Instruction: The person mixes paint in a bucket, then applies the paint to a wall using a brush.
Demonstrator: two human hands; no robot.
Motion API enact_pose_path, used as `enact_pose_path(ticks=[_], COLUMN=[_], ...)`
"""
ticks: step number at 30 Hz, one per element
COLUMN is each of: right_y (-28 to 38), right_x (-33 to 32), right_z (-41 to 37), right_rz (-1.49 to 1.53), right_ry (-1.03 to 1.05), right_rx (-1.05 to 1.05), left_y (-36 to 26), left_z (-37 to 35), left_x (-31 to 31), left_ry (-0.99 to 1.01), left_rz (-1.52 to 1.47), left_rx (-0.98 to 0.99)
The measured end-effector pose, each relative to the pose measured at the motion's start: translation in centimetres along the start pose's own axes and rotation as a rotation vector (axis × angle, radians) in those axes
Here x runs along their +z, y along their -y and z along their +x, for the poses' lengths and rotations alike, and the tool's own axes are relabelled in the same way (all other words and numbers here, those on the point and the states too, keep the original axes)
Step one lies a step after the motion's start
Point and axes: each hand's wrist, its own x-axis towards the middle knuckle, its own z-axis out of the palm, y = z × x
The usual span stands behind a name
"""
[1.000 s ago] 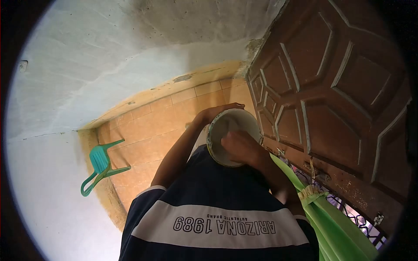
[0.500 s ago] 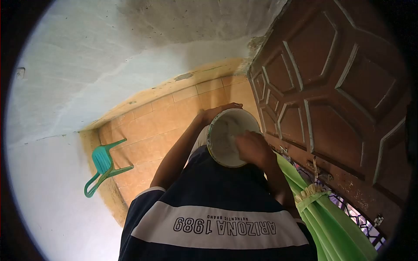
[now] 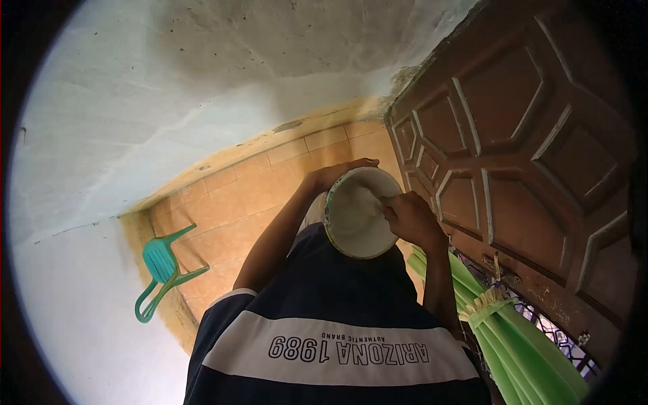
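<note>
A round white bucket (image 3: 361, 239) with a worn, chipped rim is held up in front of my dark shirt. My left hand (image 3: 344, 171) wraps round its far-left side, fingers over the outside near the rim. My right hand (image 3: 410, 217) is closed at the bucket's right rim, its fingers round the end of a pale stick-like tool (image 3: 390, 201) that reaches inside. Pale, whitish material (image 3: 361, 202) lies in the bucket; whether it is wet or dry I cannot tell.
A small green plastic chair (image 3: 159, 260) stands on the orange tiled floor (image 3: 236, 202) at the left. The brown panelled door (image 3: 513, 148) rises at the right, with a tied green curtain (image 3: 503, 331) below it. A stained wall (image 3: 223, 67) runs along the top.
My right hand has moved from inside the bucket to the right, up to the rim. The bucket is tilted slightly differently. My left hand keeps its hold.
</note>
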Motion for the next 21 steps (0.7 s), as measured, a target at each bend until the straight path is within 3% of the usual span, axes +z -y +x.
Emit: enact_pose_path(ticks=[4, 6, 9, 13, 16, 18, 21], right_y=[2.5, 3.9, 6.2, 8.8, 10.5, 12.0, 12.8], right_x=[-0.1, 0.1, 0.9, 3.5, 5.0, 5.6, 5.7], right_z=[1.5, 2.3, 4.4, 7.3, 9.1, 10.3, 12.1], right_rz=[0.081, 0.081, 0.059, -0.023, -0.090, -0.202, -0.136], right_ry=[0.009, -0.101, -0.161, -0.202, -0.154, -0.060, -0.034], right_rx=[0.040, -0.036, -0.042, 0.058, 0.055, 0.054, 0.017], left_y=[-2.1, -2.9, -1.0, -0.6, 0.1, 0.2, 0.8], left_z=[-0.6, -0.7, -0.5, -1.6, -3.0, -4.2, -5.1], left_x=[-3.7, -5.3, -7.6, -10.2, -11.6, -12.2, -13.2], left_ry=[0.003, 0.017, 0.091, 0.147, 0.173, 0.233, 0.153], left_rz=[-0.091, -0.135, -0.032, -0.021, -0.013, -0.142, -0.190], left_rx=[-0.056, -0.203, -0.057, -0.117, -0.099, 0.034, -0.125])
